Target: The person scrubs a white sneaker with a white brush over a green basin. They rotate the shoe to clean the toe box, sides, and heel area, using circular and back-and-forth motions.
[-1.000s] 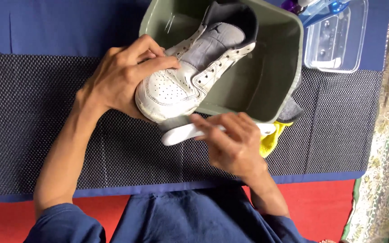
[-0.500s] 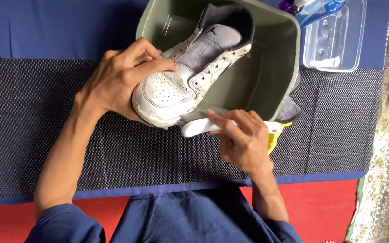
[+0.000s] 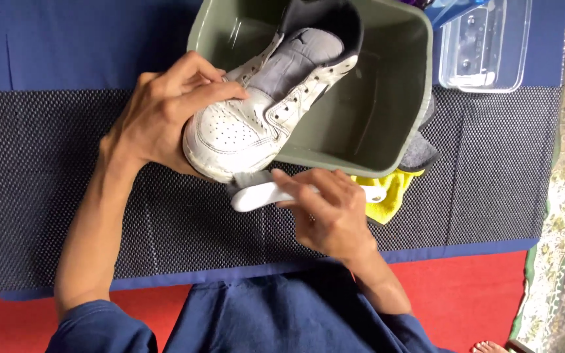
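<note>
In the head view we look straight down on our own arms in blue sleeves. Our left hand [image 3: 158,121] wraps over the toe end of a white sneaker [image 3: 256,124], fingers curled together and pressed on the upper near the laces, thumb hidden beneath the sole side. We hold the sneaker tilted, its toe pointing toward us and hanging past the near rim of a grey-green plastic tub [image 3: 387,111], while its heel and dark grey collar sit up inside the tub.

Our right hand [image 3: 328,212] closes around the handle of a white brush [image 3: 263,194], fingers wrapped together along it and the forefinger stretched toward the head. The brush lies across in front of us, its bristled end touching the lower edge of the sneaker's toe, just below the tub's near wall.

Under the far end of the brush handle we see a yellow cloth [image 3: 387,199] lying on the mat, partly tucked beneath the tub's corner, with a dark grey cloth [image 3: 420,153] just beside it at the tub's right side. A clear plastic container [image 3: 485,46] stands to the right of the tub, close to it. Everything rests on a black dotted mat [image 3: 47,176] spread over blue fabric [image 3: 67,39], with red floor covering [image 3: 465,294] nearest us.
</note>
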